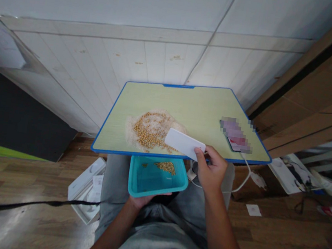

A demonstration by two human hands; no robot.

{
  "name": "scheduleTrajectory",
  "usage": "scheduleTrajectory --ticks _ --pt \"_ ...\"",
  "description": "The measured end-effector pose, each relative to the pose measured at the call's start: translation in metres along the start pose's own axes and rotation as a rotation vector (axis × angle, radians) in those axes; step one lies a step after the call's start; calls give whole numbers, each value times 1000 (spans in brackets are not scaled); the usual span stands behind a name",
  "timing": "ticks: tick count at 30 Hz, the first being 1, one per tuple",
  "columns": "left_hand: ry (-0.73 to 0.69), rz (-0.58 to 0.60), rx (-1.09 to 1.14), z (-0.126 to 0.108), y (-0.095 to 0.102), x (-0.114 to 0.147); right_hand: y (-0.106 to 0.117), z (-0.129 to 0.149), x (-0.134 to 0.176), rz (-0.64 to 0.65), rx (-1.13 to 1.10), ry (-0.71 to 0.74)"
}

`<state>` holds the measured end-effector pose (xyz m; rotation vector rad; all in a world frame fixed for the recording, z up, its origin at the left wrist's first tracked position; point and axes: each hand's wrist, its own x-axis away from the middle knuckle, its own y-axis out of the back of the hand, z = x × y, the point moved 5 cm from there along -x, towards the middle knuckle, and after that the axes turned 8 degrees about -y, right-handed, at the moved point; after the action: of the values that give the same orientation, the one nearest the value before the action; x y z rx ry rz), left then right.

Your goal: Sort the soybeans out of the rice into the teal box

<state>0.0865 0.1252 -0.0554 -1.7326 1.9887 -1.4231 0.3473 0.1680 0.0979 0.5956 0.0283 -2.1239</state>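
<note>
My right hand (211,168) pinches one end of a flat white rectangular card (183,142) between thumb and fingers. The card's far end reaches over the near right side of a pile of yellow soybeans (149,132) mixed with white rice grains (131,130). Just below the table's front edge, my left hand (141,200) supports a teal plastic container (157,189) from underneath; most of its fingers are hidden. A cluster of soybeans (166,167) lies inside the container toward its back right.
The pile sits on a small pale-green table (205,105) with a blue rim. At its right lies a phone (235,135) with a white cable (248,177) hanging off the edge. An opened white box (89,190) is on the floor at left; cardboard (321,97) stands at right.
</note>
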Motion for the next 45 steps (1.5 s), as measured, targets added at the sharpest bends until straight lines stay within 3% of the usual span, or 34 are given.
scheduleTrajectory --ticks 11,28,45 --pt "-7 67 73 5 9 -4 0 -1 5 28 -52 7" --pt "-13 75 72 6 10 -9 1 -12 12 -31 -79 -54" --pt "0 88 74 10 11 -10 -1 -3 13 12 -103 -36"
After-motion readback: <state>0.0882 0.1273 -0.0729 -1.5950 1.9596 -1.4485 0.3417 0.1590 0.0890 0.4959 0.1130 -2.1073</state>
